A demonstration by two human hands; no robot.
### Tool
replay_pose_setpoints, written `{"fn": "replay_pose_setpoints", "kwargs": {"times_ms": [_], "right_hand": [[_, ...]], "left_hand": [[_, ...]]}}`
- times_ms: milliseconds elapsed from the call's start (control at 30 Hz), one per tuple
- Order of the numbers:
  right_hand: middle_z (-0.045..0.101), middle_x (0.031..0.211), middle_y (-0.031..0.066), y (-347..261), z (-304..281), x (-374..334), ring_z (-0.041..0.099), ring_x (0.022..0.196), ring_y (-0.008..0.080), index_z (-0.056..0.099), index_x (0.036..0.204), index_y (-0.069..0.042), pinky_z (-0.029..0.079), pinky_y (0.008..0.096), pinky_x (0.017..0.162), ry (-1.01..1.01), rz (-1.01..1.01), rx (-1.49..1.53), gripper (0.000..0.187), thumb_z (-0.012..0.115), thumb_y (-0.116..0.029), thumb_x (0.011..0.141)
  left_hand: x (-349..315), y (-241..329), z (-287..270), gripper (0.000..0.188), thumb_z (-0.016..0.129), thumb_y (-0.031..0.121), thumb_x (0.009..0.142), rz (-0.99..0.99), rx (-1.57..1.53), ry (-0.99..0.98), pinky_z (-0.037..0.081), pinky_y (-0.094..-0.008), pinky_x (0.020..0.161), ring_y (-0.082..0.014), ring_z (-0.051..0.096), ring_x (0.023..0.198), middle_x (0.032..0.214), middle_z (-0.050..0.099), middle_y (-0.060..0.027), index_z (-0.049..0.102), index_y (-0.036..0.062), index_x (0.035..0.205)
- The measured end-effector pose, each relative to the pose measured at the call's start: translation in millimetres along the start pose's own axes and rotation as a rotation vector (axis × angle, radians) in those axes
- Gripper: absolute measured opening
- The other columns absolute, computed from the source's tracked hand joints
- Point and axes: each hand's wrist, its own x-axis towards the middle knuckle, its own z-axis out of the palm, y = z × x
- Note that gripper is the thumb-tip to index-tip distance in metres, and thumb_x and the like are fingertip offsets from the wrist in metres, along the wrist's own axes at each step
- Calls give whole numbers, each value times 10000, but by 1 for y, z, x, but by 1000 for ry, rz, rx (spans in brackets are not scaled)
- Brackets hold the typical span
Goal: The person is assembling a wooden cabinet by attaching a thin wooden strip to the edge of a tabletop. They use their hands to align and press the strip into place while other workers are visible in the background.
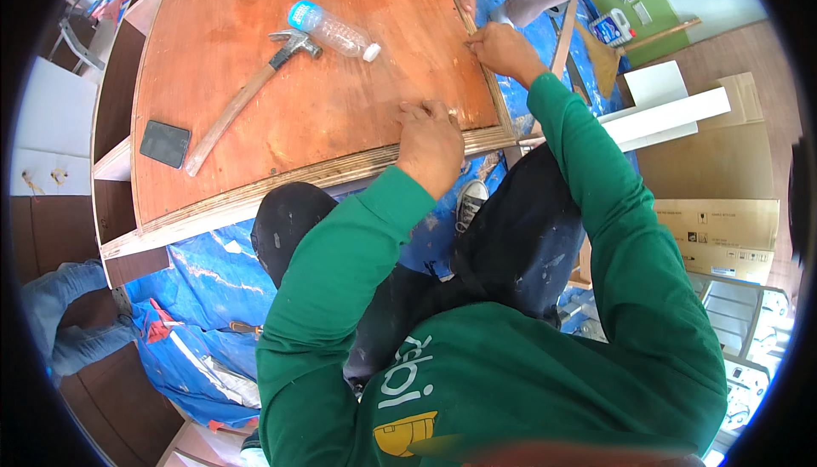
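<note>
Lettered sweatshirt (545, 382); left hand (430, 147) on board (340, 114); labelled bottle (337, 31).

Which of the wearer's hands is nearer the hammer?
Left. The left hand is right of the hammer, on the wooden panel; the right hand is farther right, at the panel's right edge.

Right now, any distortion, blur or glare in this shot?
Head view: fisheye bend toward a black rim; head view, bottom edge: a reddish-brown smear, too blurred to identify; head view, upper middle: small highlights on the clear bottle, while the hammer, left hand and right hand look reasonably sharp.
</note>
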Motion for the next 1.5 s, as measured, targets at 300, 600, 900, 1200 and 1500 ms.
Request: {"fn": "replay_pose_setpoints", "kwargs": {"times_ms": [300,600,900,1200,1500], "right_hand": [[806,1103,297,-15,-8,-6,781,1042,501,880,1130,-77,623,577,962,-46,1,-29,325,679,-297,1001],[805,1096,268,-12,-9,-11,793,1024,455,879,1218,-143,629,539,931,-71,-79,-22,333,661,-240,985],[807,1111,271,7,6,-2,786,1045,466,891,1201,-188,623,549,983,10,-13,-168,334,634,-268,1003],[823,1088,267,-11,-8,14,798,988,487,861,1022,-20,640,574,909,18,-5,-57,300,691,-265,995],[805,1107,304,-9,-3,20,789,1064,494,814,1120,24,623,590,916,3,19,-20,371,705,-319,1024]], "left_hand": [[-4,-1,10,776,872,557,893,-36,-5,89,583,-554,1047,-601,670,1282,1402,660,-257,699,54,1457],[-7,4,8,783,870,557,895,2,32,127,588,-559,1034,-575,690,1259,1420,660,-272,699,47,1464],[0,9,1,800,856,577,903,27,22,97,582,-567,1048,-576,682,1274,1440,663,-256,694,48,1481],[0,1,4,828,844,582,913,17,77,80,583,-570,1052,-584,691,1258,1456,655,-270,668,47,1520],[-3,1,0,840,842,590,911,13,50,33,576,-567,1067,-590,668,1291,1463,642,-273,663,48,1527]]}}
